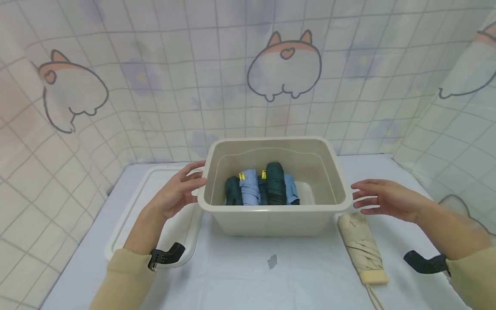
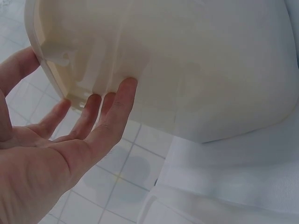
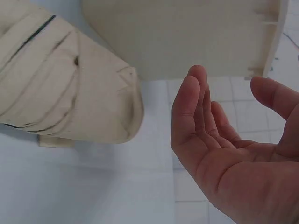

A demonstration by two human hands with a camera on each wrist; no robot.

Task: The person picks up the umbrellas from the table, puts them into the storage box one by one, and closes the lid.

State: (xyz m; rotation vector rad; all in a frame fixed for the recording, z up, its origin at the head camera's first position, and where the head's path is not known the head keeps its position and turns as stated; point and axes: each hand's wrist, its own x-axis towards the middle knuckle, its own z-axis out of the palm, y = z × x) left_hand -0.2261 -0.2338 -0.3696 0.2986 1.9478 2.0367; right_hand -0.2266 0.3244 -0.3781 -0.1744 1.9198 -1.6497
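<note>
A cream plastic bin [image 1: 271, 221] stands in the middle of the table. Inside it, folded umbrellas lie side by side, among them a light blue one [image 1: 250, 187] and a dark green one [image 1: 275, 185]. My left hand [image 1: 176, 193] is at the bin's left end; in the left wrist view its fingertips [image 2: 126, 86] touch the outer wall under the rim, thumb at the rim's edge. Apart from the bin's right end, my right hand [image 1: 387, 200] holds nothing, its fingers loosely bent. Just below it lies a beige folded umbrella [image 1: 360, 245] with a cord.
A white lid [image 1: 186, 234] lies flat at the left of the table, partly beneath my left forearm. Behind and beside the table hangs a checked curtain [image 1: 232, 94] with cartoon dogs. A small grey patch [image 1: 272, 261] marks the white tabletop [image 1: 240, 275] in front.
</note>
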